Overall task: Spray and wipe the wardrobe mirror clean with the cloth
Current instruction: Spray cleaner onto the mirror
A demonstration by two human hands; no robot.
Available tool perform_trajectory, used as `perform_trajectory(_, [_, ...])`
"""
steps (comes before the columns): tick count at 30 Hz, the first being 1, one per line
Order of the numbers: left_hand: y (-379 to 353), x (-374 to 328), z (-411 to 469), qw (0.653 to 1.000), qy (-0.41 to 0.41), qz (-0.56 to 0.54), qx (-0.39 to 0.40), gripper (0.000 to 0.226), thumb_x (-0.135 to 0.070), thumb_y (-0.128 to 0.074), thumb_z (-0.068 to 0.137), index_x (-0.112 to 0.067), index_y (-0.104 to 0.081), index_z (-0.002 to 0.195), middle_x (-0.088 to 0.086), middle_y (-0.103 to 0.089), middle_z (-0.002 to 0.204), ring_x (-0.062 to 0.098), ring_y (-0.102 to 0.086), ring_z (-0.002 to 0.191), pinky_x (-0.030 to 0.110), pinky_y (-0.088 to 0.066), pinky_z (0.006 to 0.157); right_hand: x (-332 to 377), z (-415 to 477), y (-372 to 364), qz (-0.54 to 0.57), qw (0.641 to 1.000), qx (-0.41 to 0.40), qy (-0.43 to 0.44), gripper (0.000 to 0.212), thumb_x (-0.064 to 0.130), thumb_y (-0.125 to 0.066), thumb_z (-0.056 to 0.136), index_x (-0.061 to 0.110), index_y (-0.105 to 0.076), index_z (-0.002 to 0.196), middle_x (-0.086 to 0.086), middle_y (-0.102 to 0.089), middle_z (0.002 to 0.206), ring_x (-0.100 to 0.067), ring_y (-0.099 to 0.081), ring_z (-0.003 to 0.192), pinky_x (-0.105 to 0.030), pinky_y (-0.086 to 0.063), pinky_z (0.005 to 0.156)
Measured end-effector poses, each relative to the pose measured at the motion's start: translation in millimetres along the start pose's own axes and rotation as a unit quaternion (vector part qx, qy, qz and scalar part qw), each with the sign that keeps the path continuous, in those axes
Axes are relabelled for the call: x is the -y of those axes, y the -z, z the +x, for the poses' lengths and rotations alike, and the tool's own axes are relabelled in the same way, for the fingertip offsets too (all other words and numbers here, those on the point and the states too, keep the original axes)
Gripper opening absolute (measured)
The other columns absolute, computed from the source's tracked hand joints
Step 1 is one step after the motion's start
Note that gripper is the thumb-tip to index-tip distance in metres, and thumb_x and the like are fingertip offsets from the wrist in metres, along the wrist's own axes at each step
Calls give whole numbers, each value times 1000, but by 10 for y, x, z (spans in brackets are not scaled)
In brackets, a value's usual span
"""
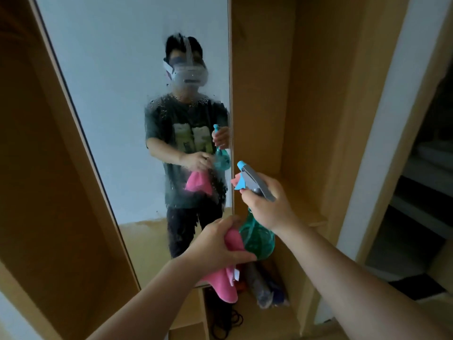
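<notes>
R hand [267, 207] up front, fingers wrapped tight round the neck of the spray bottle [258, 238], curled by the trigger, blue nozzle aimed up-left at the mirror [110, 69]. L hand [218, 244] lower down, clenched on a bunched pink cloth [224, 287]. Most of the cloth hangs loose below the fist, and the top is pressed vs. the bottle's teal belly. L thumb sits just under the bottle's base; touching or not, can't tell. Both hands are close together, in front of the mirror's lower R edge. The glass is wet: droplets [171, 106] and runs across the mid-right area, blurring the reflection of a person in a dark tee w/ headset. R of the mirror is the open wooden wardrobe [282, 94], w/ a bundle of stuff [263, 290] on its floor and black cords [228, 322] below that.
</notes>
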State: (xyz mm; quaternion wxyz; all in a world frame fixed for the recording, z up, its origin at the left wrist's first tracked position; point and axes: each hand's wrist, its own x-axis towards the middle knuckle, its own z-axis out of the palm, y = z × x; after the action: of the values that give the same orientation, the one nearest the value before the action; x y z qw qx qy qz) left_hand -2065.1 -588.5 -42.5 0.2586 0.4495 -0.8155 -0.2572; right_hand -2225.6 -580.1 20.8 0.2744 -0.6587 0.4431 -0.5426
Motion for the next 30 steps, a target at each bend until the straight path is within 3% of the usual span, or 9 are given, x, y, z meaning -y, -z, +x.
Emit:
perform_trajectory(5, [-2, -61, 99, 998, -29, -40, 27, 101, -60, -79, 57, -41, -30, 143, -14, -62, 120, -2, -61, 103, 26, -53, 89, 81, 88, 56, 7, 1000, 5, 15, 20, 3, -55, 91, 13, -67, 105, -13, -51, 69, -9, -44, 54, -20, -41, 51])
perform_trajectory(8, [36, -54, 126, 998, -46, -43, 23, 102, -59, -78, 58, -42, -27, 144, -14, -65, 116, -1, -63, 99, 27, -54, 89, 94, 121, 37, 6, 1000, 2, 13, 19, 9, -57, 91, 15, -66, 107, -13, -64, 91, -19, -59, 75, -20, -50, 65])
perform_trajectory(12, [92, -21, 144, 997, -56, -45, -1, 104, -66, -74, 53, -36, -30, 143, -17, -65, 113, -5, -63, 97, 22, -55, 84, 140, 137, -23, 30, 999, -26, 20, 5, 22, -57, 82, 20, -61, 81, 0, -48, 65, -12, -45, 59, -17, -40, 56])
perform_trajectory(14, [120, -10, 178, 996, -69, -52, -26, 100, -66, -74, 52, -37, -34, 139, -17, -65, 109, -5, -64, 93, 20, -56, 80, 100, 137, -44, 33, 998, -58, 20, 18, 26, -63, 83, 8, -61, 82, -11, -52, 70, -18, -50, 64, -19, -42, 63])
perform_trajectory(16, [129, -1, 216, 993, -72, -78, -42, 88, -60, -77, 54, -40, -42, 132, -17, -67, 100, -4, -65, 86, 23, -58, 75, 31, 91, -50, 42, 996, -78, -2, 22, 30, -71, 83, 9, -65, 87, -1, -64, 77, -13, -61, 75, -18, -47, 72])
perform_trajectory(18, [115, 3, 252, 990, -73, -108, -51, 65, -51, -81, 58, -44, -51, 115, -14, -70, 89, -1, -68, 77, 27, -59, 69, -71, -3, -55, 13, 997, -73, -21, 19, 36, -75, 80, 22, -67, 91, 14, -67, 79, -4, -64, 80, -20, -50, 73])
perform_trajectory(21, [86, -41, 314, 988, -88, -113, -64, 55, -43, -81, 62, -35, -58, 112, -12, -71, 82, 2, -68, 71, 31, -59, 66, -241, -124, -42, -88, 986, -127, -56, 39, 39, -79, 76, 24, -64, 109, 10, -68, 99, -8, -64, 95, -31, -54, 82])
perform_trajectory(25, [-53, -140, 427, 988, -101, -87, -74, 60, -45, -80, 64, -34, -56, 118, -13, -70, 85, 0, -66, 72, 28, -59, 67, -330, -143, 90, -148, 972, -170, -63, 43, 42, -78, 77, 21, -65, 113, 8, -68, 103, -8, -62, 99, -28, -54, 83])
perform_trajectory(30, [-308, -225, 800, 991, -78, -109, -21, 73, -45, -82, 67, -29, -49, 130, -15, -69, 94, -4, -66, 79, 19, -57, 72, -493, 15, 452, -178, 969, -164, -52, 23, 35, -75, 81, 20, -68, 97, 10, -66, 88, -5, -63, 85, -29, -55, 73])
